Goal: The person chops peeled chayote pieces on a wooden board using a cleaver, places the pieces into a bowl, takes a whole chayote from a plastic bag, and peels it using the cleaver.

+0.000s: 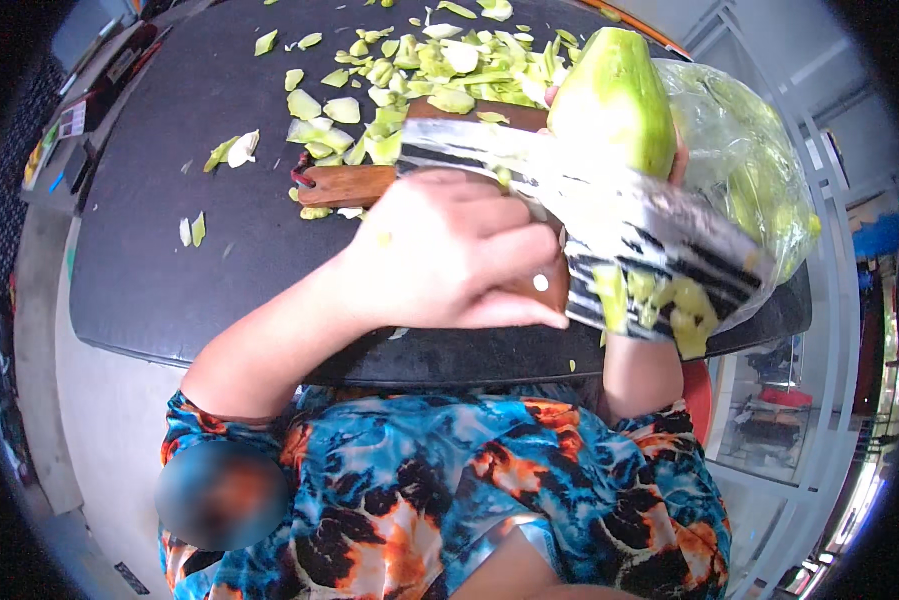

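Observation:
My left hand [449, 247] is closed around the brown riveted handle [524, 277] of a wide cleaver. The black-and-silver cleaver blade [667, 247] is blurred, with pale green slices [693, 307] stuck to it. Behind the blade, my right hand [679, 159] grips a peeled, elongated green fruit [607, 105], perhaps a green papaya. Only a few fingertips show, and the palm is hidden. Under my left hand lies a wooden board [487, 112]. A blurred black-and-silver band [464, 146] crosses it; whether this belongs to the cleaver I cannot tell.
Light green peelings and slices [419, 67] are heaped at the back of the dark table [194, 285]. A few loose scraps [232, 150] lie farther left. A wooden handle [348, 186] with a red cord sticks out leftward. To the right bulges a clear plastic bag [749, 150] of green produce.

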`<state>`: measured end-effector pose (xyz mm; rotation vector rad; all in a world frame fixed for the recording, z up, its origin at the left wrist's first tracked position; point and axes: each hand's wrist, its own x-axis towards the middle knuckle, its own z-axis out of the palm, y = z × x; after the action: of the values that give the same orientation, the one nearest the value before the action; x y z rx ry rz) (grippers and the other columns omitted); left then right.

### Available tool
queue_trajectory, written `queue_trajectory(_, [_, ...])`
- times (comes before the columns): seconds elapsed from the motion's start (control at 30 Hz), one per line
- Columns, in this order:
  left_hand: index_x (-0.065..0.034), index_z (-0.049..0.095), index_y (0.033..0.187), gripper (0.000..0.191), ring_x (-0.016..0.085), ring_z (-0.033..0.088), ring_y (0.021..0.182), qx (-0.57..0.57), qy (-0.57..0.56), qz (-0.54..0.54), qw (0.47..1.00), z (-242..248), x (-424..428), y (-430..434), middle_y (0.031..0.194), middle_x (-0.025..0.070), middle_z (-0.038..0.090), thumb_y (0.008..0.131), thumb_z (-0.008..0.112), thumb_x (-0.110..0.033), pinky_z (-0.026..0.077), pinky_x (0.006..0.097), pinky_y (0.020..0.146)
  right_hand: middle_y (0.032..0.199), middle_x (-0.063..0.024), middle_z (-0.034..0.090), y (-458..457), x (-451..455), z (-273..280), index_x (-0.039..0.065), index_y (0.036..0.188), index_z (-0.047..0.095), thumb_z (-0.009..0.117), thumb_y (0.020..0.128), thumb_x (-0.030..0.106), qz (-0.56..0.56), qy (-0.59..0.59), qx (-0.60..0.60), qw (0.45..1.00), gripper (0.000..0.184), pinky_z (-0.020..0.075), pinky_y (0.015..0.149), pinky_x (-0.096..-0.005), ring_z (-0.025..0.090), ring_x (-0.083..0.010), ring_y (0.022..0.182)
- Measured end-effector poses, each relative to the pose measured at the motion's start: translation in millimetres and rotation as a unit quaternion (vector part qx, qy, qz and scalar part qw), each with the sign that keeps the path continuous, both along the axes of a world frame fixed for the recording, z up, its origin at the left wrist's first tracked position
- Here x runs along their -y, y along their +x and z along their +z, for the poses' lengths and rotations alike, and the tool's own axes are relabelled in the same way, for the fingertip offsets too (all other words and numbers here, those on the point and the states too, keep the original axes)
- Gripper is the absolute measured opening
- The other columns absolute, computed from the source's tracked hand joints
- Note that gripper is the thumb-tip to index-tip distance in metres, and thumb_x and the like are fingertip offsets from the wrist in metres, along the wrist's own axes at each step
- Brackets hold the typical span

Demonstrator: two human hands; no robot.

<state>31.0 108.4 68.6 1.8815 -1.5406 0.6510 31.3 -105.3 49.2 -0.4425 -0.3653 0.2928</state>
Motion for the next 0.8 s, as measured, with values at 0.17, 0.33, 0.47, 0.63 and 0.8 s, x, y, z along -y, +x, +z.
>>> queue_trajectory(0.17, [-0.0103, 0.056, 0.077, 0.039, 0.022, 0.057, 0.057, -0.029, 0.006, 0.000, 1.000, -10.1, 6.1, -4.1, 0.062, 0.0025, 0.049, 0.071, 0.074, -0.044, 0.046, 0.0329, 0.053, 0.136, -0.0250, 0.039, 3.6, -5.1, -3.3, 0.000, 0.138, 0.034, 0.048, 0.087, 0.060, -0.125, -0.151, 0.014, 0.980, 0.080, 0.0458, 0.094, -0.0473, 0.051, -0.0359, 0.110])
queue_trajectory(0.33, [-0.0097, 0.055, 0.076, 0.039, 0.024, 0.058, 0.057, -0.052, 0.014, 0.007, 0.999, -4.6, 5.4, -5.7, 0.063, 0.0040, 0.051, 0.071, 0.074, -0.044, 0.046, 0.0336, 0.054, 0.140, -0.0265, 0.035, 6.0, -1.5, -10.7, -0.001, 0.140, 0.031, 0.049, 0.088, 0.055, -0.133, -0.116, -0.049, 0.983, 0.078, 0.0394, 0.102, -0.0488, 0.045, -0.0373, 0.121])
queue_trajectory(0.47, [-0.0085, 0.055, 0.077, 0.041, 0.027, 0.058, 0.057, -0.057, 0.025, 0.050, 0.997, -6.4, 2.3, -0.7, 0.063, 0.0059, 0.053, 0.072, 0.073, -0.045, 0.047, 0.0350, 0.055, 0.142, -0.0229, 0.035, -6.3, -16.0, 2.8, 0.001, 0.140, 0.033, 0.045, 0.092, 0.048, -0.042, 0.012, -0.082, 0.996, 0.069, 0.0328, 0.108, -0.0473, 0.043, -0.0338, 0.125])
queue_trajectory(0.63, [-0.0048, 0.059, 0.080, 0.033, 0.021, 0.056, 0.054, -0.188, -0.013, 0.172, 0.967, -5.9, -13.9, 32.1, 0.059, 0.0084, 0.054, 0.083, 0.068, -0.037, 0.044, 0.0315, 0.053, 0.119, -0.0143, 0.056, 3.1, -14.8, -15.0, 0.009, 0.127, 0.051, 0.038, 0.087, 0.060, -0.037, 0.013, -0.038, 0.998, 0.066, 0.0506, 0.074, -0.0478, 0.055, -0.0313, 0.103])
queue_trajectory(0.8, [-0.0016, 0.058, 0.081, 0.036, 0.014, 0.050, 0.057, -0.254, -0.076, 0.222, 0.938, -2.9, -30.4, 51.8, 0.059, 0.0064, 0.051, 0.089, 0.060, -0.037, 0.041, 0.0301, 0.055, 0.117, -0.0126, 0.058, 3.6, -15.7, -1.8, 0.011, 0.127, 0.051, 0.037, 0.086, 0.062, -0.062, -0.060, -0.040, 0.995, 0.067, 0.0504, 0.067, -0.0464, 0.057, -0.0308, 0.099])
